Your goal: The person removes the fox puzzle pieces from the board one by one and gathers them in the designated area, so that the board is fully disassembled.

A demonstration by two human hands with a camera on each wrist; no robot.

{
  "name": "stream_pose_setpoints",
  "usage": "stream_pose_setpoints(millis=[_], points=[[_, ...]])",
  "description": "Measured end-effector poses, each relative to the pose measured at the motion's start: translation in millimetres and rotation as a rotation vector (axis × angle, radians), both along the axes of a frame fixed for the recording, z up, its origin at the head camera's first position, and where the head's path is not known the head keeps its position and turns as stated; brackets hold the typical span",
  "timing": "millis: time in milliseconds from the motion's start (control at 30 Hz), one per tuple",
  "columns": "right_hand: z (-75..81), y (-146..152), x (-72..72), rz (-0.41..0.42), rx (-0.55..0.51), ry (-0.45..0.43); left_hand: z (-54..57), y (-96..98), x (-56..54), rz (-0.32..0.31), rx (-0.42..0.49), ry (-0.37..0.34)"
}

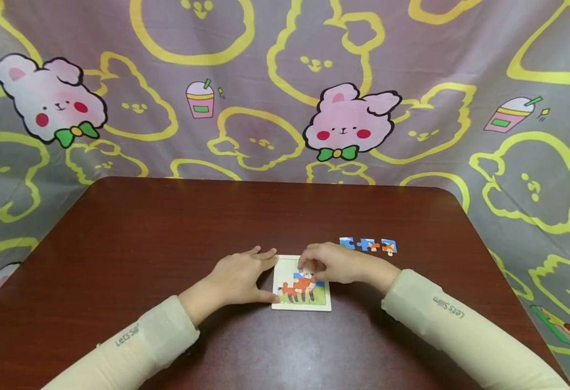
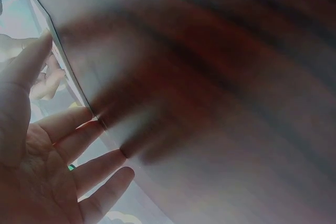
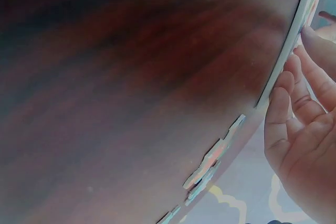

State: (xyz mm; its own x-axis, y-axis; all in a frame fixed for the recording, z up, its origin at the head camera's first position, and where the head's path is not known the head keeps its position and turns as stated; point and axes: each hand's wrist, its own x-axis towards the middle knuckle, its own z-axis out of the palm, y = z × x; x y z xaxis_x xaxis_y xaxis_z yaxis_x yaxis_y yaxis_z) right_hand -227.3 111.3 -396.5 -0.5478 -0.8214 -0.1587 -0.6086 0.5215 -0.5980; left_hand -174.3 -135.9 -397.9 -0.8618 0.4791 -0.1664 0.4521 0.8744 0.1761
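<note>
A small square jigsaw puzzle board (image 1: 302, 309) with a pale frame lies on the table, its picture an orange fox on grass. Bare backing shows at its upper left. My left hand (image 1: 238, 277) lies along the board's left side, fingers spread and thumb by the lower left corner. In the left wrist view, the fingertips (image 2: 122, 153) are right at the edge. Over the board's upper right, my right hand (image 1: 336, 262) has bent fingers and pinches a puzzle piece (image 1: 307, 273) with a white patch, at the top of the fox picture. The right palm partly covers the frame.
Right of the board, beyond my right hand, three loose puzzle pieces (image 1: 368, 245) lie in a row, blue with bits of orange. The dark reddish-brown table (image 1: 168, 216) reaches back to a curtain (image 1: 265, 81) printed with cartoon rabbits and bears.
</note>
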Motion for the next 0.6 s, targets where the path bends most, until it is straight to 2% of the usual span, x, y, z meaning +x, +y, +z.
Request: stream_pose_setpoints(millis=[267,600], points=[[-2.9,-1.2,-0.8,0.001,0.003,-0.003,0.0,-0.5,0.1,-0.008,0.004,0.004],[-3.8,1.0,-1.3,-0.007,-0.048,-0.054,-0.5,0.4,0.0,-0.01,0.005,0.012]])
